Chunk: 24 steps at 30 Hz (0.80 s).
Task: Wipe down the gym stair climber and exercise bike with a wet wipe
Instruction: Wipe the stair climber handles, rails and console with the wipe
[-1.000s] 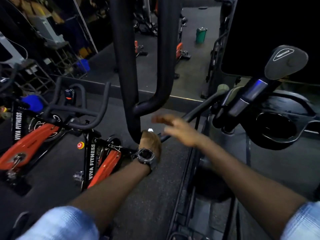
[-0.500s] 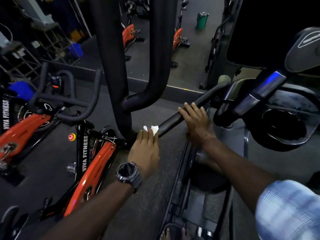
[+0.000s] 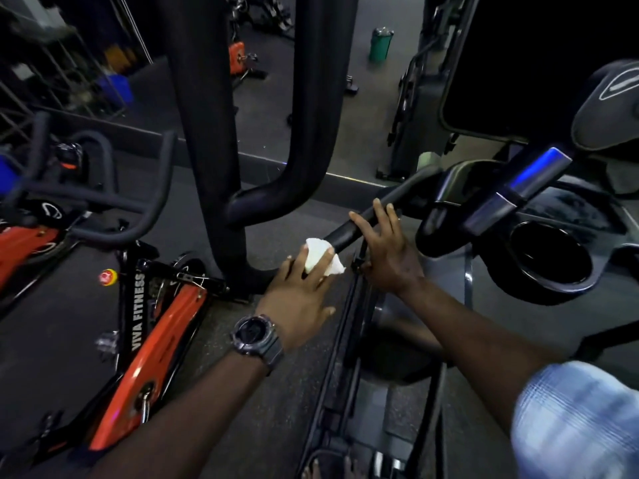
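Note:
My left hand (image 3: 297,299), with a watch on the wrist, holds a white wet wipe (image 3: 320,255) wrapped over the lower end of the stair climber's black side handrail (image 3: 352,229). My right hand (image 3: 387,247) grips the same rail just above the wipe. The rail runs up and right to the climber's console (image 3: 539,236), which has a round cup holder and a silver-blue grip. Lower left stands an orange and black exercise bike (image 3: 152,333) marked VIVA FITNESS, untouched.
A thick black U-shaped tube (image 3: 276,133) of the climber rises just left of my hands. More bikes with black handlebars (image 3: 103,198) stand at far left. A green bin (image 3: 380,44) sits far back. Dark rubber floor lies below, with the climber's steps at bottom centre.
My left hand slid the wipe up the rail, and more of the wipe now shows. My right hand moved from hovering to gripping the rail. The camera came closer.

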Tool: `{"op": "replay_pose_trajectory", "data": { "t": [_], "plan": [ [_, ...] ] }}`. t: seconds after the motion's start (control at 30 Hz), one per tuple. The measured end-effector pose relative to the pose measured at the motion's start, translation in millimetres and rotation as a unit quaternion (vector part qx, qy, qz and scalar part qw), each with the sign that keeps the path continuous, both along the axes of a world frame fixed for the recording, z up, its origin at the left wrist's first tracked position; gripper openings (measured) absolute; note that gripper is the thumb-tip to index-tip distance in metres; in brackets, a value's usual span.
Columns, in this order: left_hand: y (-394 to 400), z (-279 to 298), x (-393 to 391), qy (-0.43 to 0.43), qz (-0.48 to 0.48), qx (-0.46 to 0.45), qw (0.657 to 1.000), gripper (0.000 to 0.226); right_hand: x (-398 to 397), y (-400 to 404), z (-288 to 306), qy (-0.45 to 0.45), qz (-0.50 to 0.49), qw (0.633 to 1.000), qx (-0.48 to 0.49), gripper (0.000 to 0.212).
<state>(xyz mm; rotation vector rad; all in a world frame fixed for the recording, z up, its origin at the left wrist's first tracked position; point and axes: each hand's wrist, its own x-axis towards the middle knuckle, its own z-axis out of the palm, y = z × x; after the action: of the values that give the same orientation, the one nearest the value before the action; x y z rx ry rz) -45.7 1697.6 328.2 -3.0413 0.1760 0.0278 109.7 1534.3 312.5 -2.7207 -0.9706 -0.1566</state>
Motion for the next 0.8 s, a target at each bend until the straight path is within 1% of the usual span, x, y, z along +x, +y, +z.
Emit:
{"op": "replay_pose_trajectory", "data": {
  "t": [0.07, 0.13, 0.23, 0.3, 0.33, 0.4, 0.47, 0.53, 0.63, 0.7, 0.8],
  "plan": [
    [0.5, -1.3, -4.0, -0.016, 0.001, -0.025, 1.000, 0.066, -1.5, 2.1, 0.3, 0.005, -0.008, 1.000, 0.001, 0.109],
    [-10.0, 1.6, 6.0, -0.028, 0.022, -0.047, 0.998, 0.061, -1.5, 3.2, 0.3, 0.010, -0.010, 1.000, 0.010, 0.104],
    [-31.9, 11.3, 26.1, -0.059, 0.090, -0.113, 0.988, 0.058, 1.2, 1.6, -1.9, 0.016, -0.007, 1.000, 0.013, 0.105],
    [-31.8, 19.6, 43.8, -0.047, 0.149, -0.180, 0.971, 0.053, 2.1, 0.8, -1.3, 0.022, -0.003, 1.000, 0.005, 0.109],
    [-29.3, 22.8, 51.6, -0.051, 0.170, -0.200, 0.964, 0.047, 1.6, 0.4, -0.6, 0.025, -0.002, 1.000, 0.002, 0.110],
    [-24.9, 25.8, 62.4, -0.075, 0.198, -0.188, 0.959, 0.033, 2.1, 1.2, 1.0, 0.027, -0.003, 1.000, 0.004, 0.110],
    [-25.7, 27.3, 68.1, -0.061, 0.213, -0.198, 0.955, 0.033, 1.1, 1.4, 1.8, 0.034, -0.001, 0.999, 0.008, 0.111],
    [-26.2, 23.9, 69.1, -0.036, 0.214, -0.162, 0.963, 0.038, 1.0, 1.3, 0.7, 0.036, 0.001, 0.999, 0.015, 0.111],
    [-16.8, 25.2, 53.0, 0.023, 0.210, -0.065, 0.975, 0.037, -1.2, 1.4, 1.1, 0.047, 0.010, 0.999, 0.026, 0.107],
    [-7.2, 26.4, 26.8, 0.046, 0.199, 0.028, 0.978, 0.033, -1.6, 1.4, 2.3, 0.053, 0.012, 0.998, 0.041, 0.107],
    [1.9, 36.3, -0.3, 0.063, 0.167, 0.177, 0.968, 0.038, -1.0, 1.0, 4.7, 0.061, 0.014, 0.997, 0.049, 0.106]
  ]
}}
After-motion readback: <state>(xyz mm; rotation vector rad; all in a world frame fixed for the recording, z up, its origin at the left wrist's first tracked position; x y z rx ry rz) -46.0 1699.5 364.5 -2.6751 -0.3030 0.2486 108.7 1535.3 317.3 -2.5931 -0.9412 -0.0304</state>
